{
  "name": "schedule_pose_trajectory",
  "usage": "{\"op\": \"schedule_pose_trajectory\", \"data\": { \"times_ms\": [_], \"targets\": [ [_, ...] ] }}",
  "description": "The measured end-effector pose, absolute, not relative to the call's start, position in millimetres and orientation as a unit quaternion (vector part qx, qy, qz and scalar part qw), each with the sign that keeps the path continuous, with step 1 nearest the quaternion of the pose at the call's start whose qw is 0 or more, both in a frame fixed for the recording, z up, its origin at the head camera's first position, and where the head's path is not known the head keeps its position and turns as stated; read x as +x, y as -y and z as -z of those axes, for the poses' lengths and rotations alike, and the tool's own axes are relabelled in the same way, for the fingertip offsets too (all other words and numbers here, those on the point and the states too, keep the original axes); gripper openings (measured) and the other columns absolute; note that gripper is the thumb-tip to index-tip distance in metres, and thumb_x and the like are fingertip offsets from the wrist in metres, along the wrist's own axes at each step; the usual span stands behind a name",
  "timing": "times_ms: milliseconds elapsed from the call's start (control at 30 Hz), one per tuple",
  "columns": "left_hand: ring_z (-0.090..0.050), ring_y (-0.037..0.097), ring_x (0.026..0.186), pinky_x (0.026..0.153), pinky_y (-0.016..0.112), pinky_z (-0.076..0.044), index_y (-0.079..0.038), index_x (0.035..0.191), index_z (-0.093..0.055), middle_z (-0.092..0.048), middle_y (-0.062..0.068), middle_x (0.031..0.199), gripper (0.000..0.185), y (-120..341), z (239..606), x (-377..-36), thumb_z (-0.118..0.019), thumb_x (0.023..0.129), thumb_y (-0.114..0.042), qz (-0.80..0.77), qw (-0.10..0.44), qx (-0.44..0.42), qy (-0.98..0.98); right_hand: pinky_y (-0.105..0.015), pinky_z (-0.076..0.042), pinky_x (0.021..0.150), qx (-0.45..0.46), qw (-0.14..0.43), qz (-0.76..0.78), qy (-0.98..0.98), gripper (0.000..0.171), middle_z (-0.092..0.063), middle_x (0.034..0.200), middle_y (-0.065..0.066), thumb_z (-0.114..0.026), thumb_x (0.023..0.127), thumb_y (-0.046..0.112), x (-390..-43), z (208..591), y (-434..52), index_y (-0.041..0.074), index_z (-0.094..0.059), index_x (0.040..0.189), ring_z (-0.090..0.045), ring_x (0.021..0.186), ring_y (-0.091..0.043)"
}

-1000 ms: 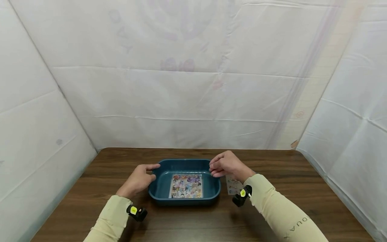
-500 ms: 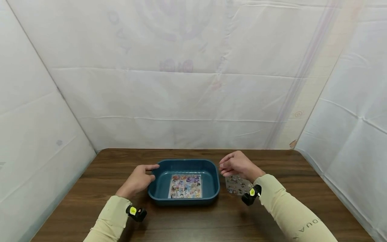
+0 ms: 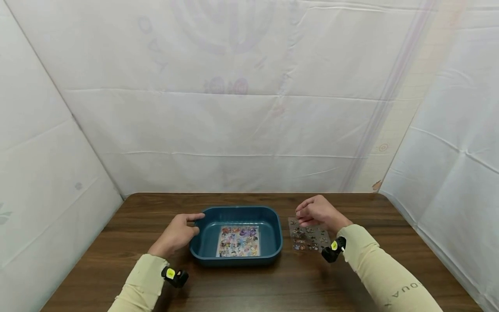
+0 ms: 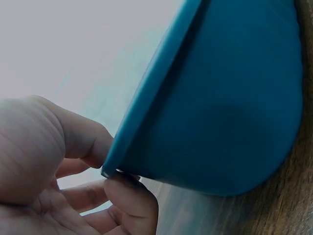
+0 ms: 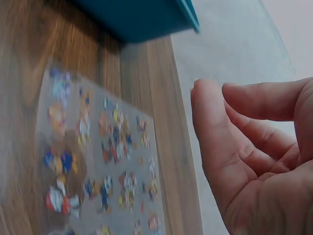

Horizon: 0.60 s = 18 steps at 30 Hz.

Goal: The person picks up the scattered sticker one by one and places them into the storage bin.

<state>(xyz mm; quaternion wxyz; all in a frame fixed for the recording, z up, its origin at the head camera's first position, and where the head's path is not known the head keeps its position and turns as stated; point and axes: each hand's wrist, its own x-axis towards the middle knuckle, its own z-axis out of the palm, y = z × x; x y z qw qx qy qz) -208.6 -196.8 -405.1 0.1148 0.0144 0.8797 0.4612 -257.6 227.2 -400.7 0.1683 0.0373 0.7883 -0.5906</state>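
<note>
Sleeve [image 3: 397,291] reads "OUA"; left hand [image 3: 177,232] pinches tub [image 3: 202,242] rim; right hand [image 3: 319,212] loosely curled, holding nothing.

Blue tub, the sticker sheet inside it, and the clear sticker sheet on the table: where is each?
blue tub [image 3: 274,236]: head view, right wall.
sticker sheet inside the tub [image 3: 238,241]: head view, its middle.
clear sticker sheet [image 3: 306,237]: head view, bare middle part.
</note>
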Motion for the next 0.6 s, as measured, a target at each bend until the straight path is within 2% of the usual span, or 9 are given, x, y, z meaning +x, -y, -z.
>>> {"op": "schedule_pose_trajectory", "data": {
  "times_ms": [300, 600],
  "targets": [
    [-0.036, 0.016, 0.051, 0.054, 0.032, -0.040, -0.004, 0.151, -0.054, -0.051, 0.028, 0.141, 0.050, 196.7, 406.6, -208.4, -0.051, 0.102, -0.001, -0.463, 0.113, 0.010, -0.879, -0.036, -0.064, 0.073, 0.038, 0.143, 0.563, -0.813, 0.034, -0.075, 0.102, -0.023, -0.063, 0.096, 0.001, -260.0, 410.3, -255.5, -0.016, -0.063, 0.126, -0.075, 0.076, -0.017],
    [-0.037, 0.016, 0.052, 0.053, 0.032, -0.040, -0.004, 0.151, -0.054, -0.051, 0.028, 0.141, 0.049, 196.4, 407.2, -208.5, -0.051, 0.102, 0.000, -0.464, 0.113, 0.008, -0.879, -0.038, -0.064, 0.072, 0.041, 0.124, 0.536, -0.834, 0.032, -0.075, 0.102, -0.019, -0.065, 0.094, 0.000, -260.8, 414.7, -276.0, -0.015, -0.065, 0.122, -0.074, 0.077, -0.020]
  ]
}}
